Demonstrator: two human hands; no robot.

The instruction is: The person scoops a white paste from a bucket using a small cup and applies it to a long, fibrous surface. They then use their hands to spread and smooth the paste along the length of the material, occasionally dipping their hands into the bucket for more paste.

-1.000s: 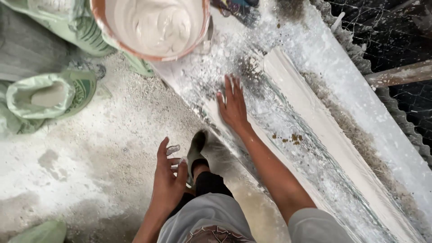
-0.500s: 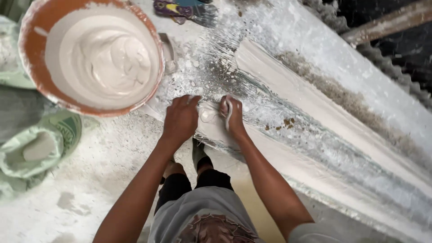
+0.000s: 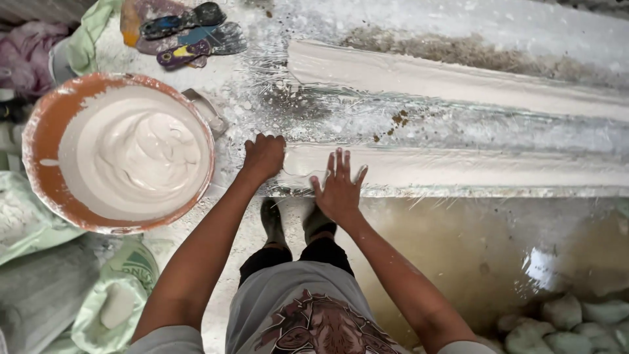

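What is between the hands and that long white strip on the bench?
Nothing visible. The left hand is closed at the end of the near plaster strip, and the right hand lies flat on its front edge. The bucket of plaster sits off to the left, apart.

A long white plaster moulding strip (image 3: 472, 169) lies flat along the near edge of the worktop (image 3: 367, 121), running from just right of the middle out past the right side of the view. Its surface is pale cream, smooth and wet-looking, with a shallow ridge along its length, and thin glassy fibres stick out under its near edge. The left hand (image 3: 264, 156), closed into a fist, presses on the strip's left end. The right hand (image 3: 339, 190), fingers spread and flat, rests just right of it on the strip's near edge. The two hands are close together but apart.
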